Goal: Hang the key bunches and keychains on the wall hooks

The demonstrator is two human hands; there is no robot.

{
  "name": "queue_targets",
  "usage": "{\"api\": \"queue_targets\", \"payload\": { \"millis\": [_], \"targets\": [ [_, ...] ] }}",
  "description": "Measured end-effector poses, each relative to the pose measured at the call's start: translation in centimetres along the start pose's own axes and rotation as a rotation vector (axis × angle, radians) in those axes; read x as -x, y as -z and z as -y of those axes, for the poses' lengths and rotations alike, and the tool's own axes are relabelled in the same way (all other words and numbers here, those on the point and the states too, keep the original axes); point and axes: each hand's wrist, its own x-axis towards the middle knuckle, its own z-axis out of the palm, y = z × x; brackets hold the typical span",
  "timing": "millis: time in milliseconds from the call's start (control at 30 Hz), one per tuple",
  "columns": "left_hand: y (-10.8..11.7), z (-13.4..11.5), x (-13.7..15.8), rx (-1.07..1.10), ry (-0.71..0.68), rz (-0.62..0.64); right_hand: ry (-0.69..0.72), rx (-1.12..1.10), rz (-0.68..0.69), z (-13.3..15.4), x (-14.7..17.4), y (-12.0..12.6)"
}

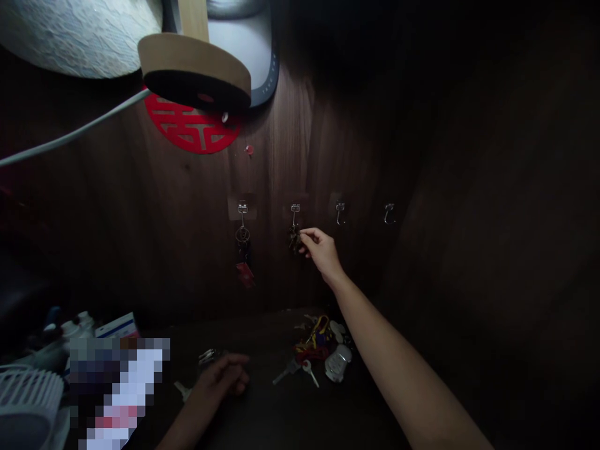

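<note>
Just below the second hook (295, 208) from the left, the right hand (321, 249) pinches a dark bunch of keys (294, 238). Well below and left of that hook, the left hand (224, 376), apart from the right, curls loosely over the counter (262, 419). A heap of keys (317, 351) lies beneath the hook; a keyring (242, 235) with a red tag (244, 272) hangs to its left.

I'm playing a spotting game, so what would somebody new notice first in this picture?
Probably the bright red cut-out on the dark wood panel, toward the upper left. Next, the right hand near the middle, thumb and finger pinched at a dark bunch of keys under the second hook from the left. Lower down lies a jumble of keys and colourful cords.
</note>
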Motion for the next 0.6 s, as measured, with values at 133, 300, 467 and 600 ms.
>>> {"api": "queue_targets", "payload": {
  "millis": [133,300,467,600],
  "targets": [
    [0.0,0.0,0.1,0.015,0.006,0.01,-0.066,-0.014,0.0,-1.2,1.7,0.1],
    [0.1,-0.3,0.3,-0.027,-0.025,0.007,-0.154,-0.02,0.04,-2.6,4.7,0.3],
    [0.1,-0.4,0.4,-0.044,-0.058,-0.004,-0.231,-0.022,0.087,-3.8,7.9,-0.1],
    [0.1,-0.1,0.4,-0.025,-0.044,-0.01,-0.282,-0.029,0.157,-4.3,10.5,-0.7]
  ]
}}
